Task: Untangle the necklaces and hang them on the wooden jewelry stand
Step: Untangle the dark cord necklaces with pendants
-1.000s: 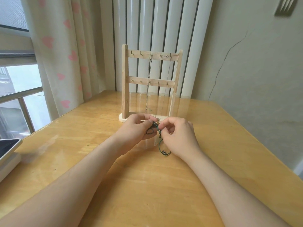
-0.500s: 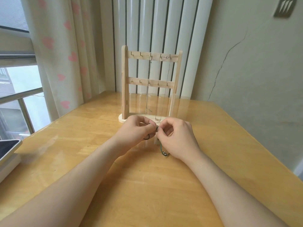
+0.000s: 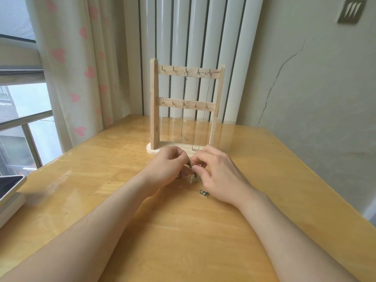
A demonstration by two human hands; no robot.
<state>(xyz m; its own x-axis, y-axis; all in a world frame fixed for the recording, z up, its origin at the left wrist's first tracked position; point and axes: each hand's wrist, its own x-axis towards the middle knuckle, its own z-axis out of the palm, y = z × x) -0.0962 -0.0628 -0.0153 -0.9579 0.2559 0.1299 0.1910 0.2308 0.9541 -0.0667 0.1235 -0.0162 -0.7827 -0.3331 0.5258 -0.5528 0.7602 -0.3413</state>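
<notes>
Left hand (image 3: 168,167) and right hand (image 3: 219,178) meet near the stand (image 3: 154,102), each grip pinching the necklace (image 3: 190,166), seemingly to tease its tangle apart

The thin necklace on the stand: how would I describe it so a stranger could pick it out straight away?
Look to the wooden stand at the back of the table. Two necklaces hang from its top bar, and the thin necklace spans the two rightmost hooks. Unlike the thicker chain on the middle hook, it ends in a small script-like pendant near the base.
</notes>
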